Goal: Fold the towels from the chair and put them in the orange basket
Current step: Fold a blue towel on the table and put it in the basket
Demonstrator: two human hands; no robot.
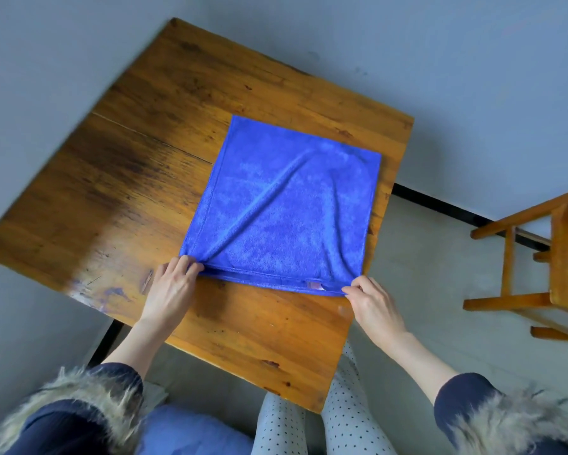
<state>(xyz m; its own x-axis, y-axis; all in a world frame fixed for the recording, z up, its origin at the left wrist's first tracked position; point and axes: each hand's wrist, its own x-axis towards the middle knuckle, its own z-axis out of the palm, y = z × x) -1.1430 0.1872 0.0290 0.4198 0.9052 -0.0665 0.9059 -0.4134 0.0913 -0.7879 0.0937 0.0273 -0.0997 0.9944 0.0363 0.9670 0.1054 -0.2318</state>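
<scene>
Your left hand (171, 284) pinches the near left corner of the bright blue square microfibre towel (285, 208), fingers curled round the hem. Your right hand (372, 302) pinches the near right corner the same way, thumb and fingertips closed on the cloth. Both corners are held just at the tabletop, and the near edge between them appears to show two layers, the upper hem sitting a little short of the lower one.

The likely trouble from here lies in those layers. If either pinch catches only the top layer, the lower one will stay behind when you lift, and the fold will come out skewed. Pull unevenly and the far edge will drag across the wood, so the corners will not meet.

The towel lies flat on the worn brown wooden table (164, 152), toward its right side and close to that edge, where a careless tug could slide it off. A raised crease runs diagonally from your left grip up toward the far right corner, with a softer ridge down the right side. A small pale label (315, 286) shows at the near hem. A wooden chair (538, 257) stands to the right; no orange basket is in view.
</scene>
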